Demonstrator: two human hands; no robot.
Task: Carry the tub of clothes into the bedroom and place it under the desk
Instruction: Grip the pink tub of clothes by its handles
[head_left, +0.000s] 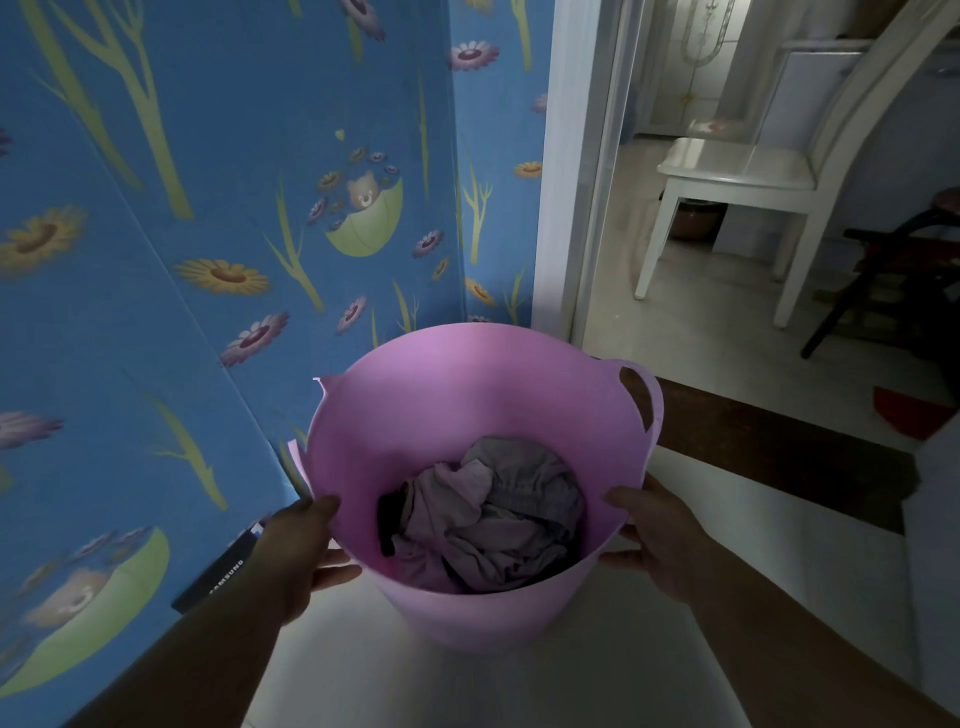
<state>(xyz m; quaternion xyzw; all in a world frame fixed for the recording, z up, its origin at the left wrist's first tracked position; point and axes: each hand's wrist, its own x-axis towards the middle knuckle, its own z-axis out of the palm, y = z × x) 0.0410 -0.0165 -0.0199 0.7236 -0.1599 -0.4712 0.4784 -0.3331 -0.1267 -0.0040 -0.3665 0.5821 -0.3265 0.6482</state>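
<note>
Hands, left (306, 551) and right (657, 535), clamp round pink plastic tub (467, 405) rim, grip closed. I'd keep tub level, crumpled grey clothes (498, 514) inside, steer clear of white doorframe (571, 182).

Under you runs a pale tiled floor (727, 322). On it stand a white chair (737, 208), a dark-framed stool (893, 270) beside it, a brown threshold strip (779, 441), and what may be a red mat (909, 410).

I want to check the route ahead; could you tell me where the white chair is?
In the head view, the white chair stands upper right, beyond the doorway, ahead and right of the pink tub.
</note>
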